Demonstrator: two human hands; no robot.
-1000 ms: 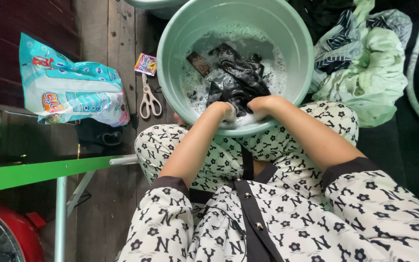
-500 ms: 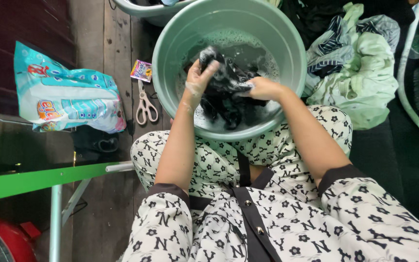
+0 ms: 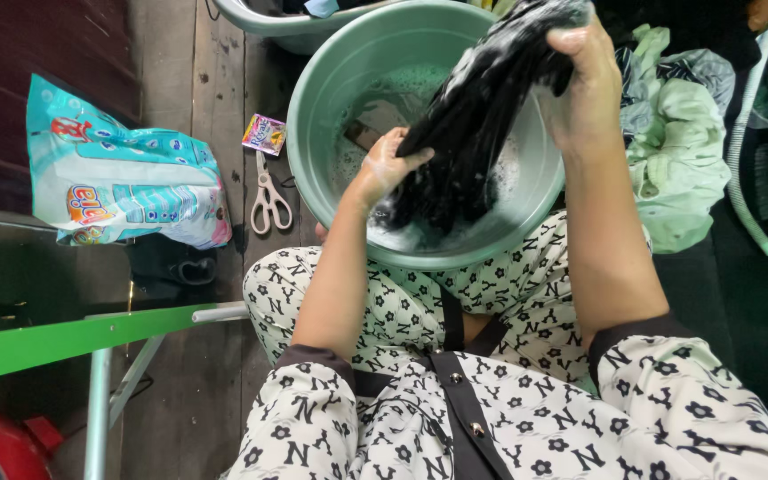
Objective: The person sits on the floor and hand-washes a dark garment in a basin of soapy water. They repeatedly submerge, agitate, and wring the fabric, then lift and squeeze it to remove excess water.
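Two hands work one wet black garment (image 3: 477, 124) over a large pale green basin (image 3: 331, 80) that stands on the plank floor (image 3: 215, 107) between the person's knees. Suds and grey water lie in the bottom of the basin. The garment hangs stretched in a slant, its top lifted above the far rim and its lower end bunched just over the foam. The right hand (image 3: 584, 80) is closed tight around the upper end, fingers wrapped over the cloth, raised well clear of the water. The left hand (image 3: 384, 169) grips the lower part of the same garment, fingers curled into the fabric, low inside the basin near its near wall. So the cloth runs from one hand to the other, taut between them.

To the right of the basin lies a heap of light green and striped clothes (image 3: 677, 151). To the left, on the floor, lies a turquoise detergent bag (image 3: 126, 178). Between the bag and the basin lie cream-handled scissors (image 3: 268, 196), and just beyond them a small purple sachet (image 3: 264, 134).
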